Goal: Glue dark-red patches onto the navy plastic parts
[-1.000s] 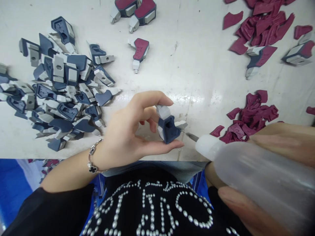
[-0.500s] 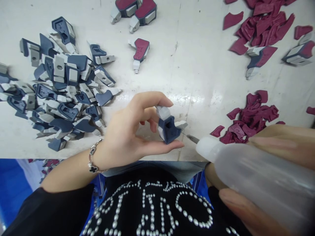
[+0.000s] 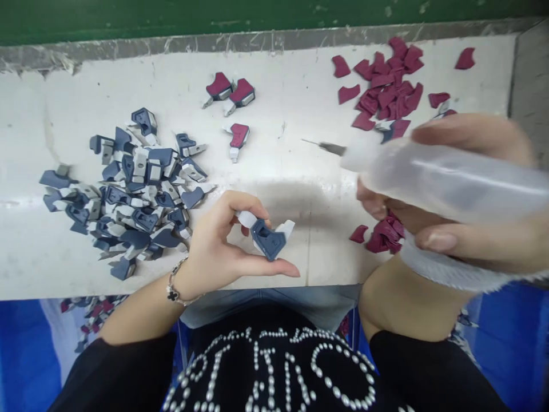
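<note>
Between thumb and fingers, my left hand (image 3: 227, 240) pinches a small dark blue and light grey plastic part (image 3: 269, 239), its hollow side facing up. A translucent squeeze bottle (image 3: 441, 177) with a thin needle tip lies in the grip of my right hand (image 3: 480, 229), closed around it. The needle (image 3: 317, 143) points left over the table, up and to the right of the part and apart from it. Under the bottle, a small pile of maroon pieces (image 3: 386, 233) is partly hidden.
A heap of blue and grey parts (image 3: 141, 200) covers the table's left side. Three parts with maroon tops (image 3: 239, 136) lie at the upper middle. More maroon pieces (image 3: 386, 86) are piled at the back right. A green strip (image 3: 257, 17) runs along the far edge. Blue bins (image 3: 26, 349) stand below.
My right hand has lifted the bottle up and away, so its needle has left the plastic part. My left hand has turned the part slightly. The view has shifted to show the table's far edge.
</note>
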Available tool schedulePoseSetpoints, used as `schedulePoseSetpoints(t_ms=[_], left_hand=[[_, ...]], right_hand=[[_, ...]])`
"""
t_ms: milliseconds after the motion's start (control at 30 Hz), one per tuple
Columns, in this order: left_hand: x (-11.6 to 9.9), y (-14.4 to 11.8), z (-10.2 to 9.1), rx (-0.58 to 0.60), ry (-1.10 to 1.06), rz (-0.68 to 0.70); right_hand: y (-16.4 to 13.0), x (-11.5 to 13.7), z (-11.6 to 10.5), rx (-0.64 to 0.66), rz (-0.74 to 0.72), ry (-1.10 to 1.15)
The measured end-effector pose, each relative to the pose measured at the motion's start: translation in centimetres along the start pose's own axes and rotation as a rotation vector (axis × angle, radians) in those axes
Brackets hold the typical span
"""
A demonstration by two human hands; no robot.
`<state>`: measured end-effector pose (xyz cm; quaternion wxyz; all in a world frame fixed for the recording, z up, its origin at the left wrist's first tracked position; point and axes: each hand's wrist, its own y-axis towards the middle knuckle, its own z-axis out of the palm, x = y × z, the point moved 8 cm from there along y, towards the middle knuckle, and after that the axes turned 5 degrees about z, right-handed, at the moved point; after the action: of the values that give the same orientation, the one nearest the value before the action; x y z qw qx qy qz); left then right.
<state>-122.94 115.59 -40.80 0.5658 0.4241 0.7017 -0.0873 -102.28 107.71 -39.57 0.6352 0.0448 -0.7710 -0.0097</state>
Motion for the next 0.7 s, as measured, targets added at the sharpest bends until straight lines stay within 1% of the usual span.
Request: schedulePoseSetpoints(t_ms=[33,67,133,200,233,267,333,400,433,467,533,600,633,700], left_hand=[[0.0,0.0,-0.1,0.002,-0.007,-0.015],[0.0,0.0,-0.2,0.014,-0.019,-0.034],[0.1,0.0,-0.1,0.072,-0.051,-0.077],[0.4,-0.2,0.1,0.151,-0.052,-0.141],[0.5,-0.3,0.1,0.186,-0.039,-0.167],[0.6,-0.3,0.1,0.210,-0.019,-0.193],[1.0,-0.4,0.1,0.250,0.025,-0.251],[1.2,-0.5,0.4,0.288,0.057,-0.304],[1.2,-0.4,0.5,0.295,0.074,-0.313],[1.0,-0.3,0.6,0.295,0.095,-0.306],[0.5,-0.3,0.7,0.276,0.142,-0.263],[0.2,-0.7,0.8,0.266,0.178,-0.236],[0.2,-1.1,0.9,0.275,0.186,-0.235],[0.3,-2.1,0.9,0.265,0.184,-0.220]], right_hand=[[1.1,-0.2,0.8,0.071,-0.029,0.148],[1.9,-0.5,1.3,0.104,-0.031,0.276],[2.8,-1.4,1.6,0.069,-0.011,0.435],[3.2,-2.2,1.9,0.003,-0.015,0.461],[3.5,-2.4,2.3,-0.007,-0.033,0.415],[3.9,-2.9,2.9,-0.001,-0.026,0.351],[5.1,-3.5,4.2,0.019,-0.063,0.278],[6.8,-4.9,5.3,-0.006,0.024,0.185],[7.6,-5.5,5.9,-0.011,0.069,0.104],[8.2,-5.8,6.5,-0.002,0.112,0.017],[8.9,-5.8,7.2,0.016,0.166,-0.074],[8.1,-5.2,6.9,0.017,0.215,-0.143],[7.2,-5.0,6.2,0.001,0.247,-0.187],[4.4,-4.7,3.7,-0.060,0.332,-0.309]])
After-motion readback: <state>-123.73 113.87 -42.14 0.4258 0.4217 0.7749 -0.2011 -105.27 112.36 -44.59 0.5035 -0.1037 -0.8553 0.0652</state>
